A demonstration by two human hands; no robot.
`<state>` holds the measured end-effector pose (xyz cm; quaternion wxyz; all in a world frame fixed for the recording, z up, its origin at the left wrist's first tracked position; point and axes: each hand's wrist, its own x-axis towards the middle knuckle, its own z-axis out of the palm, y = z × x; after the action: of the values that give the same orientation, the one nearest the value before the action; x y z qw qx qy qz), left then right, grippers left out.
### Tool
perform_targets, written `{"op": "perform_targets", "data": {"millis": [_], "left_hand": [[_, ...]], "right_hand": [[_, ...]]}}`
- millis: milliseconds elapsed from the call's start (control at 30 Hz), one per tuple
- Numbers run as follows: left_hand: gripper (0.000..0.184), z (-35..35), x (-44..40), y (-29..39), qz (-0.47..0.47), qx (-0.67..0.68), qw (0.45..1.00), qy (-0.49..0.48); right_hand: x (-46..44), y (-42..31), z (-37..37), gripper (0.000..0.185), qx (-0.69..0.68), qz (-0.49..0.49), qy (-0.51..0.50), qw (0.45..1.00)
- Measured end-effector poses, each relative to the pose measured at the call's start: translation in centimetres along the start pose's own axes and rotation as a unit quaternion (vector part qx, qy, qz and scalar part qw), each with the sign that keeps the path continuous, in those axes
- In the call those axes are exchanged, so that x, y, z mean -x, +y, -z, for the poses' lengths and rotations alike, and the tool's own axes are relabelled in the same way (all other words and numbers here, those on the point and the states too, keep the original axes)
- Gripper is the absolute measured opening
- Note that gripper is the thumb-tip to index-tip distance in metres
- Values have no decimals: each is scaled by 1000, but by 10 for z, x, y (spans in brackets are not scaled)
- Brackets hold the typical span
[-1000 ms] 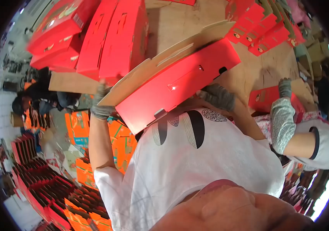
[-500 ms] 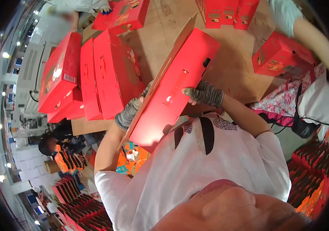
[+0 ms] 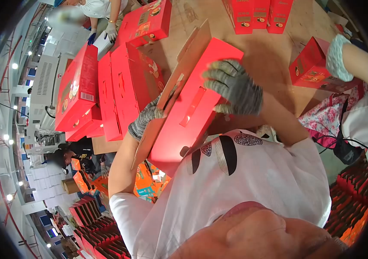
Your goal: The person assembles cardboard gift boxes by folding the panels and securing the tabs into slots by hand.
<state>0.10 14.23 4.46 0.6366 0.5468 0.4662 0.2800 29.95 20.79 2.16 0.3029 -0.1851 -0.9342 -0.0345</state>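
In the head view, the box [image 3: 184, 125] lay aslant before the person, its near end close to the shirt [image 3: 244, 177] and its far end out over the table [image 3: 274, 64]; whether it rested on the table's edge could not be seen. A brown flap [image 3: 151, 140] stood up along its left side. The left hand [image 3: 144, 121], gloved, was at the flap's outer side, with part of its fingers hidden, so how firmly it was closed, and on what, could not be told. The right hand [image 3: 235, 88], gloved too, lay over the red face near the handle [image 3: 192, 107], its fingers stretched across and its thumb apart from them toward the near edge; it was not clamped. The box looked like thin card, probably light for its bulk if empty, though its contents did not show. The broad faces seemed stiff enough when squared, yet likely to dent under a hard thumb. The flap would probably bend at its crease, making it a poor place to carry by. The glossy face might have slid under a smooth palm, but the knit gloves should have given some bite. The soundest hold seemed to be a flat hand on each long side, close to the folded edges, with the handle spared.
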Motion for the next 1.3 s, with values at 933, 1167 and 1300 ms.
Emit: {"op": "perform_targets", "data": {"millis": [933, 1167, 1300], "left_hand": [[94, -116, -38, 16, 74, -660, 735, 136], [84, -122, -46, 15, 103, -694, 702, 120], [75, -111, -56, 15, 32, -638, 756, 145]], "right_hand": [[32, 59, -56, 49, -136, -16, 60, 989], [76, 29, -55, 20, -580, -371, 204, 696], [45, 42, -35, 14, -453, -396, 93, 794]]}}
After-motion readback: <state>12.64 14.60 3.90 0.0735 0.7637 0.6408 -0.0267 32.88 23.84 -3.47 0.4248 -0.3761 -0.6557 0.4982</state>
